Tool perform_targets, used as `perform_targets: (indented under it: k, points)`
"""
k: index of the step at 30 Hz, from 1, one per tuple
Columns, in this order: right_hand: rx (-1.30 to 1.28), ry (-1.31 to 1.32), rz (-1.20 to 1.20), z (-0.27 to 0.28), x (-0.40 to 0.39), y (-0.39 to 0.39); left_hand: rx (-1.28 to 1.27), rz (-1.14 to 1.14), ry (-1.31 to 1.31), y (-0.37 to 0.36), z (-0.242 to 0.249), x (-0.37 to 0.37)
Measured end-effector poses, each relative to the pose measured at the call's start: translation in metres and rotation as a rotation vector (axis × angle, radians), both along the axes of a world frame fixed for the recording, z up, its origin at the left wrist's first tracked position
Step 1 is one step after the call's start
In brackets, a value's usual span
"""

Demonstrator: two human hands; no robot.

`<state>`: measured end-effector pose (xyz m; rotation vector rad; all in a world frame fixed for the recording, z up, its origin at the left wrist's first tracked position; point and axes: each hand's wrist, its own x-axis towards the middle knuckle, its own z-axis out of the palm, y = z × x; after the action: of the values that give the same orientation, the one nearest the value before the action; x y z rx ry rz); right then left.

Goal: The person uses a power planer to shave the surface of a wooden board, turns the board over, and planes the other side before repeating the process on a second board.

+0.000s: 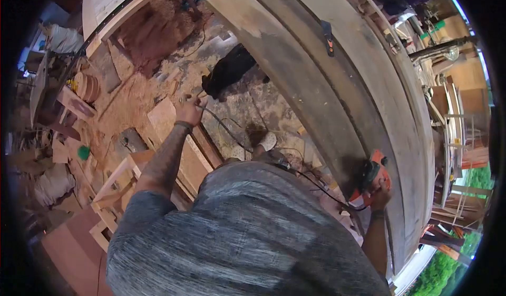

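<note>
My right hand (380,193) is wrapped round the handle of an orange and black power tool (373,177), which rests on long grey-brown wooden boards (337,106). A black cable (324,189) runs from the tool past my body. My left hand (190,110) is held out over the floor with its fingers closed on a dark cable (226,130). Farther up the boards lies a small black tool with an orange part (328,39).
A black bag-like object (229,70) lies on the dusty floor. Sawdust and wood scraps spread at the left, near a wooden frame (113,182). A pale panel (108,3) stands at the upper left. Stacked timber (453,122) lines the right.
</note>
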<state>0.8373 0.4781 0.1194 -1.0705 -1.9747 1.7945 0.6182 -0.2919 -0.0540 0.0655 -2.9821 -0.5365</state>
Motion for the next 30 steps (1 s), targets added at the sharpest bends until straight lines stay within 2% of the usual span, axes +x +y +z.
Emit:
perform_targets:
  k: [1,4,7,8,11,13,16,19,21,23,24,26,28,30]
  points:
    - [0.010,-0.025,-0.015,-0.001,-0.001,0.002,-0.076,-0.014,0.076,-0.003,0.006,-0.006]
    - [0.068,-0.006,0.035,0.011,-0.005,-0.010,-0.191,0.030,-0.394,-0.007,0.034,-0.015]
    - [0.055,-0.055,-0.014,0.028,-0.010,-0.035,-0.159,0.052,-0.558,-0.023,0.024,-0.016]
    - [0.051,-0.041,-0.015,0.025,-0.009,-0.032,-0.128,0.067,-0.654,-0.033,0.007,-0.018]
    - [0.003,0.003,-0.008,0.021,-0.009,-0.026,-0.227,0.088,-0.687,-0.030,0.000,0.005]
    - [-0.080,0.023,0.015,0.036,-0.013,-0.045,-0.425,-0.175,-0.720,-0.029,-0.003,0.028]
    - [-0.004,-0.008,-0.025,0.032,-0.013,-0.045,-0.400,-0.290,-0.777,-0.031,-0.032,0.068]
    - [-0.066,-0.090,-0.121,0.039,-0.013,-0.050,-0.350,-0.180,-0.846,-0.043,-0.045,0.080]
    - [-0.074,-0.081,-0.063,0.028,-0.010,-0.032,-0.338,-0.052,-0.885,-0.054,-0.052,0.077]
    - [-0.060,-0.051,-0.030,0.027,-0.011,-0.033,-0.253,-0.066,-1.009,-0.079,-0.070,0.064]
    - [-0.042,-0.020,-0.027,0.034,-0.015,-0.049,-0.344,-0.246,-1.092,-0.103,-0.123,0.057]
    - [-0.026,0.004,-0.010,0.040,-0.021,-0.058,-0.340,-0.335,-1.320,-0.114,-0.162,0.058]
    - [-0.029,-0.009,0.019,0.038,-0.017,-0.052,-0.136,-0.136,-1.602,-0.080,-0.126,0.063]
    - [-0.028,-0.031,0.043,0.031,-0.014,-0.038,-0.204,-0.264,-1.772,-0.049,-0.077,0.074]
